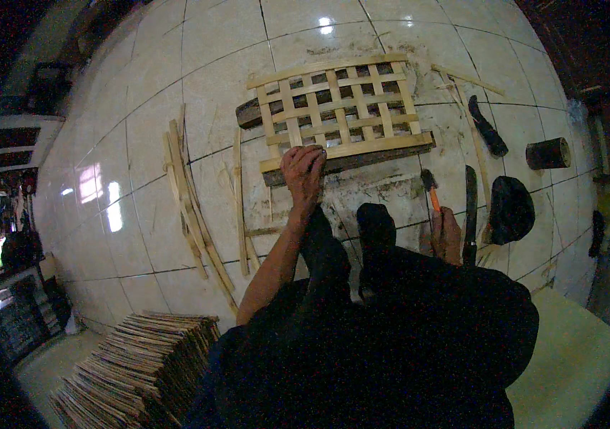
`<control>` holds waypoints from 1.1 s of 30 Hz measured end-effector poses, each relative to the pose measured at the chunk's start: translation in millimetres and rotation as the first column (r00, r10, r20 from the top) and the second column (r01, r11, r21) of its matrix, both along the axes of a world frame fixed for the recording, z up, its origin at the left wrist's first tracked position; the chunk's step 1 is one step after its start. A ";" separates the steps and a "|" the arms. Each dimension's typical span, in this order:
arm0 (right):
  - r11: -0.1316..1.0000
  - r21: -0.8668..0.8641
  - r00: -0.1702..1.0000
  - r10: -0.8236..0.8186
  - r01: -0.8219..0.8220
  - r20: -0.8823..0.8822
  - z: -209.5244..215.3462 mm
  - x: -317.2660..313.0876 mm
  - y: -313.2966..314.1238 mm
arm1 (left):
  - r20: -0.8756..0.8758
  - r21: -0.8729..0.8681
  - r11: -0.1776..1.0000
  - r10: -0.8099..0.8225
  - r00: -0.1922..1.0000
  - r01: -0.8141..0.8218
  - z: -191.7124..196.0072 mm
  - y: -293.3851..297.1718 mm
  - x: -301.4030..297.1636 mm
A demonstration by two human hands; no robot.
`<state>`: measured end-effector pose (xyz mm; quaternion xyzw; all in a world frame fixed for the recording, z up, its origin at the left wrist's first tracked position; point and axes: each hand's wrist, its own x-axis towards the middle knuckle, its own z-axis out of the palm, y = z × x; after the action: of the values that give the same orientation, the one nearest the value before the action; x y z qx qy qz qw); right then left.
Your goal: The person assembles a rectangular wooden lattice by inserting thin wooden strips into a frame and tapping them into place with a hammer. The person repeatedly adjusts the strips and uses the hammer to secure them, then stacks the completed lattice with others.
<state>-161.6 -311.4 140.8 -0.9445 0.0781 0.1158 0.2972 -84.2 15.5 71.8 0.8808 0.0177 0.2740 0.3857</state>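
Note:
A woven lattice panel of pale bamboo slats (344, 131) lies on dark wooden blocks (383, 156) on the floor. My left hand (303, 175) rests at the left part of its near edge slat, fingers bent and pressed together; whatever they may pinch is too small to make out. Lower down to the right, my right hand (446, 237) is closed round the orange handle of a hammer (431, 187). The hammer's dark head is low over the floor, apart from the panel.
Loose bamboo strips (192, 207) lie left of the panel. To the right are a long dark blade (470, 207), a dark curved tool (487, 129), a short cylinder (548, 154) and a black bundle (511, 209). Stacked slats (137, 365) sit at lower left.

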 end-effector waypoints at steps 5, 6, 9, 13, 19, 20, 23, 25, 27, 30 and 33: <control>0.957 0.246 0.987 0.159 -0.151 -0.015 40.2 29.5 64.0 | -0.021 -0.029 1.000 0.003 1.000 -0.003 4.7 -0.2 0.1; 0.937 0.288 0.975 0.217 -0.197 -0.040 46.7 38.6 77.7 | -0.019 -0.030 1.000 -0.001 1.000 0.000 2.7 0.3 0.2; 0.875 0.369 0.938 0.346 -0.314 -0.021 46.4 61.3 112.6 | 0.033 -0.059 0.998 -0.013 0.999 0.015 -3.0 4.9 2.6; 0.866 0.230 0.896 0.422 -0.443 0.139 15.7 67.7 130.7 | 0.103 -0.009 0.999 0.036 0.994 -0.035 2.3 -0.6 0.2; 0.903 0.177 0.919 0.394 -0.392 0.027 18.7 73.5 133.0 | 0.052 -0.020 1.000 -0.013 0.999 0.014 5.3 1.5 2.2; 0.909 0.193 0.927 0.374 -0.370 0.012 25.2 74.6 133.8 | 0.043 -0.073 0.996 -0.039 0.998 0.042 6.2 2.7 4.7; 0.915 0.221 0.933 0.356 -0.338 -0.044 28.7 70.4 130.3 | 0.001 -0.150 0.986 -0.072 0.997 0.071 7.9 11.0 -2.9; 0.909 0.257 0.940 0.340 -0.329 0.003 30.4 71.5 127.4 | -0.068 0.098 0.995 0.040 0.997 -0.033 18.7 19.0 3.4; 0.901 0.283 0.943 0.329 -0.328 0.047 39.7 68.1 131.5 | -0.178 0.346 0.933 0.165 0.970 -0.095 19.0 24.0 4.4; 0.893 0.271 0.930 0.322 -0.360 0.176 45.4 67.0 135.2 | -0.291 0.597 0.799 0.295 0.910 -0.068 10.0 27.6 17.1; 0.887 0.203 0.906 0.380 -0.414 0.187 12.2 65.6 135.5 | -0.279 0.635 0.771 0.280 0.919 -0.042 8.2 26.0 13.8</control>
<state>-96.0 -175.9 153.0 -0.9036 -0.1528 0.1150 0.3832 -70.4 41.5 80.0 0.9876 0.0738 0.1320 0.0414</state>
